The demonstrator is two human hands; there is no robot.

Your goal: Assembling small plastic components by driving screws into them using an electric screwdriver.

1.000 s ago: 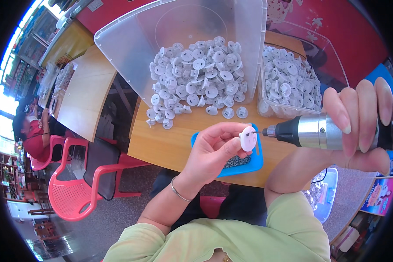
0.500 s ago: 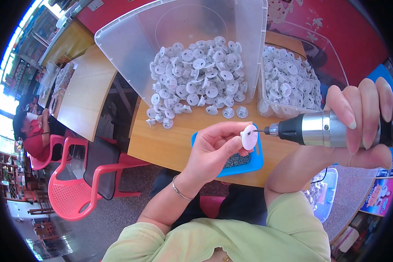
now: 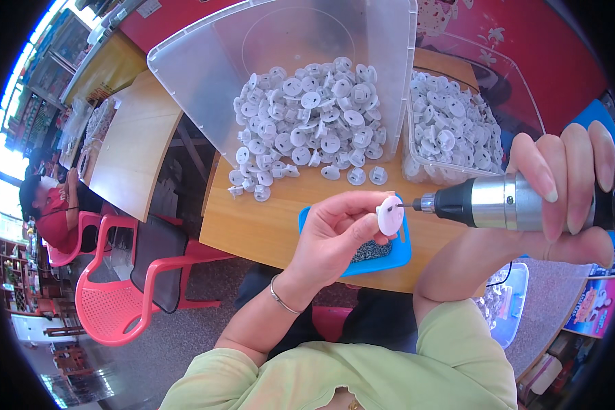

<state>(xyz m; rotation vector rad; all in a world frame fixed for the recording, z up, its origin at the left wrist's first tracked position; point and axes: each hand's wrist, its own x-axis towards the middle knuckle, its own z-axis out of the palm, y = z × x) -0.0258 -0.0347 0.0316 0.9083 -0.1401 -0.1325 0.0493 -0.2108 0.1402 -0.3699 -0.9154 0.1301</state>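
Printed characters, too small for reliable reading, are located on the red shirt (image 3: 56,227) and yellow panel (image 3: 106,68) at left and the purple poster (image 3: 590,313) at right.

Well left of the left fingers (image 3: 357,200) I see a pink chair (image 3: 109,313) with a dark pad (image 3: 160,254), and past that a pale desk (image 3: 135,140). Farther left sits a person (image 3: 56,213) in red. Beyond the fingers stands a red wall (image 3: 560,58); rightward and lower, a colourful panel (image 3: 592,307).
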